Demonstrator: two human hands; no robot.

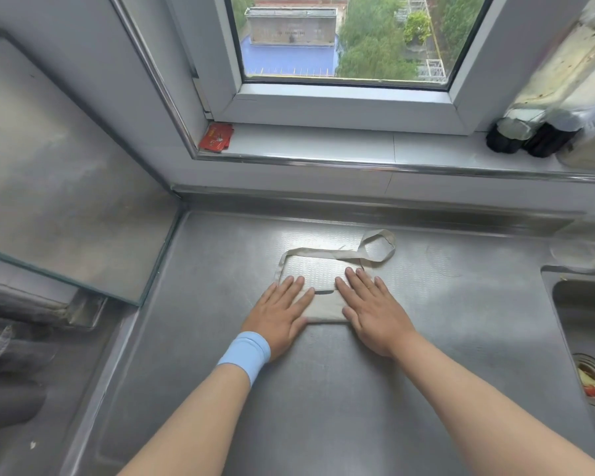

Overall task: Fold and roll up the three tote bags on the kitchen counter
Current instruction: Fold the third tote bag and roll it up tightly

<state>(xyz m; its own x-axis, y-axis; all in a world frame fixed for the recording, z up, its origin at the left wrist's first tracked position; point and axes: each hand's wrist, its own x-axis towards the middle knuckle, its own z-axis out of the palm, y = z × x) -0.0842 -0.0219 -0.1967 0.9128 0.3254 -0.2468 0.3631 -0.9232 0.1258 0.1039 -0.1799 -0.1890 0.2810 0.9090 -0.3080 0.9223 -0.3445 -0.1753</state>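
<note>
One beige tote bag lies on the steel counter, folded or rolled into a small flat bundle. Its long straps trail away toward the window, forming a loop on the counter and a smaller twisted loop at the far right. My left hand, with a light blue wristband, presses flat on the bundle's left end, fingers straight. My right hand presses flat on its right end, fingers straight too. Only this one bag is in view.
A sink with food scraps in its drain lies at the right. A glass panel leans at the left above a lower surface with dark items. The windowsill holds red packets and dark-capped bottles.
</note>
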